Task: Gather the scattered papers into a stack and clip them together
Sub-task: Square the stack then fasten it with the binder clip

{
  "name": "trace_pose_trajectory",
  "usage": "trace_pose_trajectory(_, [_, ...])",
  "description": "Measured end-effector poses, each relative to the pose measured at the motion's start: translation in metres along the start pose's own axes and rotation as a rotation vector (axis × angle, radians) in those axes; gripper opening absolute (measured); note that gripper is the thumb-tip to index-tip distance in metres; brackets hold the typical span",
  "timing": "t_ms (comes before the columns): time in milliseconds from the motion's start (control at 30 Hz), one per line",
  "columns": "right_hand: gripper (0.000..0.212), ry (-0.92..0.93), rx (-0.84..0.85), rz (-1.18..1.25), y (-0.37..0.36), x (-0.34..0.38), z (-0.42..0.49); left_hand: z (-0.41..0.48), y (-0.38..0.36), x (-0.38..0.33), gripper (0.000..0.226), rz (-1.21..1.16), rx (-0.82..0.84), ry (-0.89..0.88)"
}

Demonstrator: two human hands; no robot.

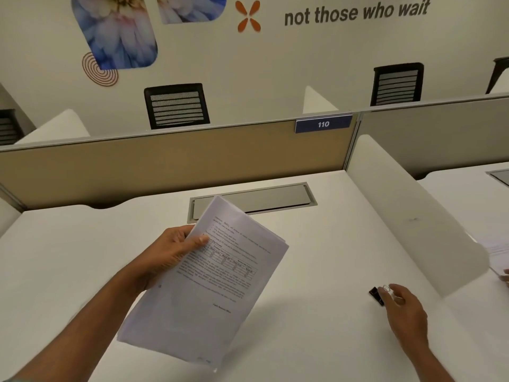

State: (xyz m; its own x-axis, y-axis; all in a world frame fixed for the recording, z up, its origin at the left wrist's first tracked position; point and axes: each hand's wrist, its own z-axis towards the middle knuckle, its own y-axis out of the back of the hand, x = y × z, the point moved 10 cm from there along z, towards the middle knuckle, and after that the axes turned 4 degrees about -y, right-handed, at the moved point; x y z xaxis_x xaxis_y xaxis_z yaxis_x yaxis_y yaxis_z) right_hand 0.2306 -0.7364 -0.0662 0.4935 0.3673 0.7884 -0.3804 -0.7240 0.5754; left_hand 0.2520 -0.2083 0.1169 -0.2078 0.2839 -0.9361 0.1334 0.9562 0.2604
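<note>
Over the white desk, left hand pinches the paper stack, right hand fingers the binder clip

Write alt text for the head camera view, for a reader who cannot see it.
A person's left hand holds a stack of printed papers above a white desk, while the right hand reaches a black binder clip lying on the desk. Behind are a tan partition numbered 110 and black chairs.
</note>
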Motion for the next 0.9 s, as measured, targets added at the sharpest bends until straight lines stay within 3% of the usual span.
trace_pose_trajectory(200, [0.012,0.013,-0.001,-0.025,-0.005,0.003,0.021,-0.003,-0.006,0.000,0.027,-0.003,-0.010,0.033])
trace_pose_trajectory(467, [0.021,-0.034,0.071,0.099,-0.006,0.010,0.010,-0.014,0.003,0.002,0.030,-0.004,-0.034,0.071])
trace_pose_trajectory(533, [0.013,-0.109,0.115,0.201,-0.011,0.008,0.002,-0.019,0.007,0.004,0.030,0.002,-0.032,0.079])
trace_pose_trajectory(633, [0.006,-0.276,0.275,0.427,-0.034,0.009,-0.021,-0.026,0.012,0.010,0.034,0.023,-0.017,0.103])
trace_pose_trajectory(733, [0.018,-0.344,0.541,0.563,-0.071,0.036,-0.059,-0.035,0.014,0.014,0.035,0.042,0.028,0.130])
trace_pose_trajectory(900, [0.025,-0.054,0.731,0.538,-0.099,0.133,-0.117,-0.049,0.012,0.017,0.033,0.064,0.137,0.162])
